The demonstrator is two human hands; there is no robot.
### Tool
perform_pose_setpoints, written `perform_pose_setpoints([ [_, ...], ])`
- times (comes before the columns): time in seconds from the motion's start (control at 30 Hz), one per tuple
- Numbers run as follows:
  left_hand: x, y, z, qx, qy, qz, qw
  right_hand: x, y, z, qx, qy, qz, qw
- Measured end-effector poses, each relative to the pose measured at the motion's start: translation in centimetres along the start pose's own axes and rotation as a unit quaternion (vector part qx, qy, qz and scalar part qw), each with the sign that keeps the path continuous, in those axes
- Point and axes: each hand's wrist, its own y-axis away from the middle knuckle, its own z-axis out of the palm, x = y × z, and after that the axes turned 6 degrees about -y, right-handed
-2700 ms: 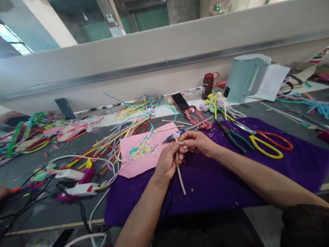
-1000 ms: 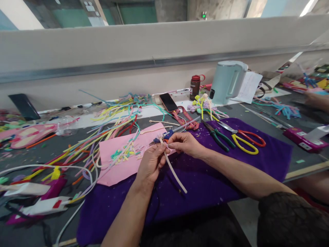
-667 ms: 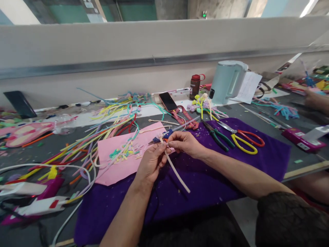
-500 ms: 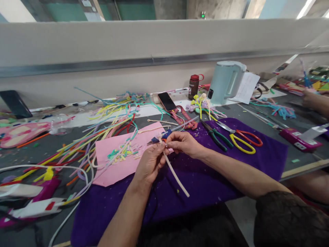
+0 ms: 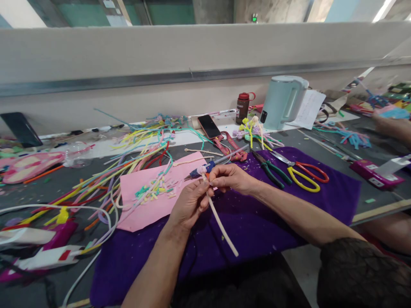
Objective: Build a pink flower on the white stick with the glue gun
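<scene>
Between my hands is a cream pipe cleaner (image 5: 223, 226), its free end slanting down to the right over the purple cloth (image 5: 135, 265). At its top sits a small pale lilac fuzzy bud (image 5: 201, 170). My left hand (image 5: 189, 203) pinches the stem just under the bud. The fingertips of my right hand (image 5: 233, 179) are pinched together at the same spot; whatever lies between them is too small to make out. Behind the bud lies a blue pointed tool (image 5: 194, 173). Short cut pipe cleaner pieces (image 5: 154, 190) are scattered on a pink sheet (image 5: 128, 216) to the left.
Green-handled pliers (image 5: 271, 171) and red-and-yellow-handled scissors (image 5: 305, 173) lie to the right. Behind stand a phone (image 5: 208, 127), a bottle (image 5: 242, 109) and a pale blue kettle (image 5: 279, 105). Loose pipe cleaners (image 5: 105, 177) spread leftward near a white cable (image 5: 81, 273). Another person's hand (image 5: 390, 128) shows far right.
The lilac bud now shows more clearly above my fingers, and the stem's free end hangs slightly lower. Both hands keep their pinch. At far right, the other person's hand has shifted with light-blue material.
</scene>
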Motion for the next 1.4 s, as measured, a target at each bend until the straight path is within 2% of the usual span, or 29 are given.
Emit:
perform_pose_setpoints([
  [0.23,-0.2,-0.2,-0.2,-0.001,0.014,0.024,1.0,0.3,-0.1,-0.2,0.036,-0.006,0.026,0.999],
  [0.67,0.0,0.0,0.2,-0.016,-0.019,0.012,1.0,0.0,0.1,-0.7,-0.003,-0.009,0.052,0.999],
  [0.77,0.3,0.1,0.1,-0.002,-0.009,0.016,1.0,-0.3,-0.1,-1.0,0.052,0.012,0.039,0.998],
  [0.83,0.5,0.2,-0.2,0.011,0.007,0.024,1.0,-0.4,-0.3,-1.9,0.136,0.026,0.012,0.99],
  [0.93,1.0,0.3,-0.6,0.031,0.037,0.045,0.998,-0.4,-0.6,-4.0,0.279,0.033,-0.037,0.959],
  [1.0,1.3,0.4,-0.9,0.042,0.06,0.058,0.996,-0.2,-0.7,-5.4,0.328,0.061,-0.054,0.941],
  [1.13,1.8,0.6,-1.3,0.054,0.092,0.081,0.991,0.7,-0.6,-6.5,0.33,0.133,-0.036,0.934],
  [1.27,2.0,0.7,-1.4,0.063,0.1,0.09,0.989,1.6,-0.4,-5.7,0.303,0.199,-0.002,0.932],
  [1.4,1.9,0.7,-1.5,0.064,0.094,0.102,0.988,2.2,-0.6,-4.7,0.28,0.292,0.027,0.914],
])
